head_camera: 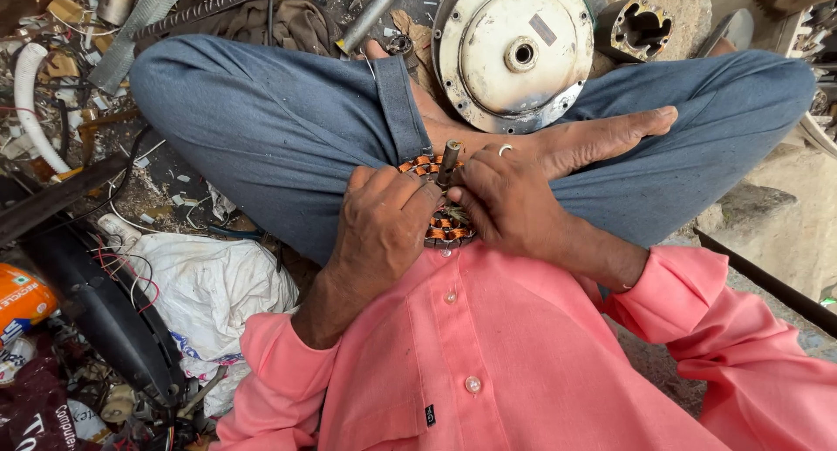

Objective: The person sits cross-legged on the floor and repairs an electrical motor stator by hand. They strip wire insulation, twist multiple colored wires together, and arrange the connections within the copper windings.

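I sit cross-legged in blue trousers and a pink shirt. A round motor stator (pixel 445 224) with orange copper windings and a short metal shaft rests in my lap, just in front of my shirt. My left hand (pixel 379 228) lies over its left side, fingers curled onto the windings. My right hand (pixel 514 198), with a ring on one finger, grips the right side, fingertips pressed near the shaft. Most of the stator is hidden under both hands. My bare foot lies just beyond the right hand.
A round white metal motor cover (pixel 514 54) lies ahead between my knees. A metal casting (pixel 636 28) sits at its right. Wires, a white hose (pixel 30 111), scrap, a white sack (pixel 209 290) and a black curved part (pixel 96 303) crowd the left.
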